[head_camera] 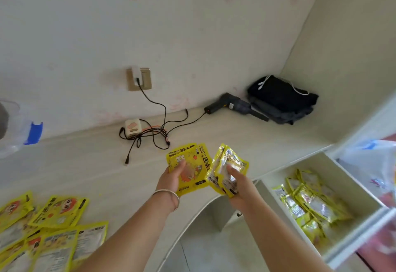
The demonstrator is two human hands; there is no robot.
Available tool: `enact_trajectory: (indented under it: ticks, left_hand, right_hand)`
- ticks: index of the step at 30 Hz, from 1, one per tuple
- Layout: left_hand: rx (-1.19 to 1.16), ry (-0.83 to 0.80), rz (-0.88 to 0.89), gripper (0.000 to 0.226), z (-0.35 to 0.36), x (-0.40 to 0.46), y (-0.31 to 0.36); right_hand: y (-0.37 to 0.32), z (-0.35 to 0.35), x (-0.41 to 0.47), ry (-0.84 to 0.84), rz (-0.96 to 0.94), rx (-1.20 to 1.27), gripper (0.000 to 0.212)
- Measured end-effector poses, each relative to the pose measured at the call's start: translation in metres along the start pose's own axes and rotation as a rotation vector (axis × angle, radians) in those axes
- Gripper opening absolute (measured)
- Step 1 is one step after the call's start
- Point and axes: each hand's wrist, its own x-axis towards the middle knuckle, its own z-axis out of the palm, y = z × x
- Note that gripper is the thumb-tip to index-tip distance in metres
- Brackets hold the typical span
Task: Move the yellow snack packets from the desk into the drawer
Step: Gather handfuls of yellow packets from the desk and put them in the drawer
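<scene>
- a small fan of yellow packets (188, 169) is gripped by the left hand (172, 178), thumb laid on the printed front and fingers curled behind; a silver bangle (169, 196) is worn on that wrist.
- a second bunch of yellow packets (228, 170) is pinched by the right hand (236, 186), thumb on top, fingers wrapped underneath; the backs of these packets are turned up.
- both bunches are held above the front edge of the pale desk (90, 164), just beside each other, near the open drawer (334, 177) at the right.
- a heap of the same yellow packets (308, 205) is already seen lying inside the drawer.
- more yellow packets (49, 229) are spread flat on the desk at the lower left, well apart from the hands.
- a tangle of black cables (150, 134) is seen on the desk behind the hands, running up to a wall socket (139, 79) and beside a small white charger box (133, 127).
- a dark handheld device (233, 106) is laid by the wall, touching a folded black bag (282, 98) in the corner.
- a clear plastic container with a blue label (33, 132) is seen at the far left edge.
</scene>
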Motion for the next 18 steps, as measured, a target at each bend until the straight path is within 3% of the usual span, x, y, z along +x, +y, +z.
enact_trajectory:
  ticks: [12,18]
  left_hand:
    - [0.172,-0.202,-0.047,0.016,0.243,0.017,-0.083]
    - [0.302,-0.187,-0.121,0.023,0.319,0.041,-0.132]
  right_hand:
    - [-0.117,-0.201,-0.006,0.213,-0.058,0.263,0.032]
    - [-0.151,-0.278,0.007,0.262,-0.067,0.341,0.022]
